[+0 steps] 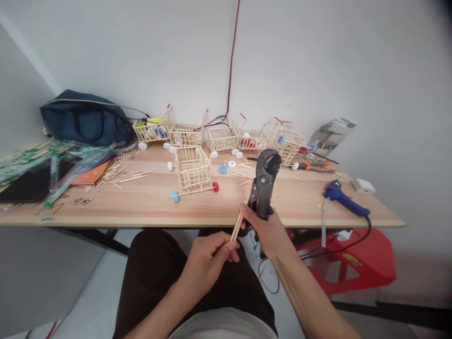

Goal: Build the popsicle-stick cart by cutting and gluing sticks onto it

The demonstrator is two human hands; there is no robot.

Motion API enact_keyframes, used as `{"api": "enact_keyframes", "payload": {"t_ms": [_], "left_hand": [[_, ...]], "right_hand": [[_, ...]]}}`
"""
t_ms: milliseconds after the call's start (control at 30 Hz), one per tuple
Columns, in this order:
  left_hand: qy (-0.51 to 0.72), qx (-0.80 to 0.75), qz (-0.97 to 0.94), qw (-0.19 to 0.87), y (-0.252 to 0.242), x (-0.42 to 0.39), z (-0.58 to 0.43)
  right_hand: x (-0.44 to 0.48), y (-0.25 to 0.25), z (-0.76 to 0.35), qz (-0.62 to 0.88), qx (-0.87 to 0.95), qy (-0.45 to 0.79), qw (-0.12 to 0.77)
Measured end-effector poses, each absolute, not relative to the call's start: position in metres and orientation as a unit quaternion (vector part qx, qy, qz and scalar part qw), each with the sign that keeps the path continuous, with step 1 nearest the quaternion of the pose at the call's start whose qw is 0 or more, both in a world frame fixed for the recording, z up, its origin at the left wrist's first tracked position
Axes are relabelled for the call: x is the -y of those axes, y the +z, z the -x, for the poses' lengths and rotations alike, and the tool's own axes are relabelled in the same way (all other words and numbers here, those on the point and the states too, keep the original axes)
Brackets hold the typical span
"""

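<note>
Between the thumb and fingers of my left hand are a few thin wooden sticks, held just in front of the table edge. My right hand is closed around a dark grey pipe cutter whose hooked jaws point up and away. The right thumb also touches the upper ends of the sticks. Beyond my hands stands a small cart of wooden sticks. Its front axle carries a blue wheel and a red wheel.
Several more stick carts line the wall. At left lie loose sticks, plastic packaging and a blue bag. Orange-handled pliers and a blue glue gun lie right, its cord hanging by a red stool.
</note>
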State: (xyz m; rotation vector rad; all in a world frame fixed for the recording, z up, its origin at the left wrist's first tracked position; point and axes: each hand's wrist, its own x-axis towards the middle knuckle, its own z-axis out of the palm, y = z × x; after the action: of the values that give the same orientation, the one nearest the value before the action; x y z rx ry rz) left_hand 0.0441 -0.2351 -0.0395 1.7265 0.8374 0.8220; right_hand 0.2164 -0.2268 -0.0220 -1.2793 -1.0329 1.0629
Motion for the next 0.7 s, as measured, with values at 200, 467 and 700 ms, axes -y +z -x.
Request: {"api": "enact_keyframes", "payload": {"t_ms": [200,467,700], "left_hand": [[0.338,-0.359,-0.622,0.608,-0.036,0.238,-0.043],[0.378,-0.354,-0.517,0.682,-0.033,0.226,-0.056],[0.365,-0.343,-0.503,0.705,-0.037,0.225,-0.055]], "right_hand": [[0.23,-0.026,-0.217,0.557,0.467,0.43,0.535],[0.234,-0.032,-0.209,0.591,0.495,0.385,0.507],[0.237,-0.036,-0.206,0.58,0.502,0.392,0.507]]}}
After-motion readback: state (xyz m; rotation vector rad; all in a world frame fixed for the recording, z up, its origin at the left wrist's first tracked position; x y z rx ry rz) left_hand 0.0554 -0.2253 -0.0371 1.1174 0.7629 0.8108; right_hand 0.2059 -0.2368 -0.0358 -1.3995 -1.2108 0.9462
